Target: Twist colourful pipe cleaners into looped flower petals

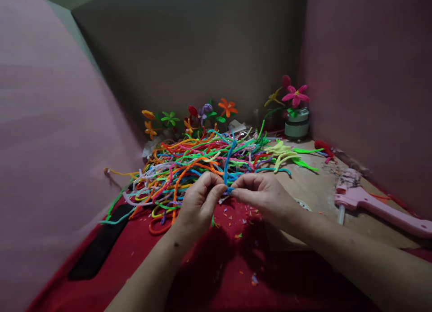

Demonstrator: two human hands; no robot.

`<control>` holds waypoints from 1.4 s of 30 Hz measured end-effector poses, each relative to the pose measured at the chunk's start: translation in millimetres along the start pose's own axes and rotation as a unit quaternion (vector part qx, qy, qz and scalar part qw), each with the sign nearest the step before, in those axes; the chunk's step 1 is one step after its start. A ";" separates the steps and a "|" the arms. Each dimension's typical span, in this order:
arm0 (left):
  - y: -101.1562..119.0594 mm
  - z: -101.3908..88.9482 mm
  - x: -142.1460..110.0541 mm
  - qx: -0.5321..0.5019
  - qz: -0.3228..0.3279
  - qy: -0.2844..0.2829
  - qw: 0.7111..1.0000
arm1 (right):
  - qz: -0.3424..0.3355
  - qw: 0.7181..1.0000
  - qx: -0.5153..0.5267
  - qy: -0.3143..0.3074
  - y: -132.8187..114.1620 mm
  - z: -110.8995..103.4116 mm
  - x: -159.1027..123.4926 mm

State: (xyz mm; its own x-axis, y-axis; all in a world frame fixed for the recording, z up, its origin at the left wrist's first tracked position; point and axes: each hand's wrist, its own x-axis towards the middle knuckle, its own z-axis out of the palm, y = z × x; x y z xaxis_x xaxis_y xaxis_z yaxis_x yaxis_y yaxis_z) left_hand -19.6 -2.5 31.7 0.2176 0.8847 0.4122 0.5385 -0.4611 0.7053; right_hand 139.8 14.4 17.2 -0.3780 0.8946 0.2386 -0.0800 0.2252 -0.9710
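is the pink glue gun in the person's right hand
No, the pink glue gun lies on the board at the right, while the right hand pinches a blue pipe cleaner.

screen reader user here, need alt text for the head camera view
Two bare hands, left and right, pinch a blue pipe cleaner before a heap of multicoloured pipe cleaners. Fuzzy flowers stand behind; a pink glue gun lies right.
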 end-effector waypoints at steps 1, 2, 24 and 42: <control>-1.7 1.5 0.2 0.036 0.031 0.014 0.999 | 0.000 1.000 0.001 0.012 1.0 -0.5 0.6; -3.7 3.1 0.3 0.073 0.066 0.027 0.995 | -0.006 1.000 -0.006 0.022 2.1 -1.0 0.9; 2.0 -20.2 1.8 -0.153 -0.084 -0.182 0.968 | 0.089 0.958 0.265 -0.069 14.7 -5.5 8.9; 7.1 -17.3 7.4 -0.106 -0.109 -0.118 0.981 | 0.212 0.964 0.115 -0.109 -3.2 -6.1 3.3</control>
State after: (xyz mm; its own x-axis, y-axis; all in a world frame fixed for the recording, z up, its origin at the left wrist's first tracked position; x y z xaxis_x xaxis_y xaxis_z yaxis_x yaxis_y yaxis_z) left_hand -28.3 -0.4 49.8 0.3120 0.9436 0.1112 0.4171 -0.2412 0.8763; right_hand 144.5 19.0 21.2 -0.6041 0.7796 -0.1651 -0.0679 -0.2568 -0.9641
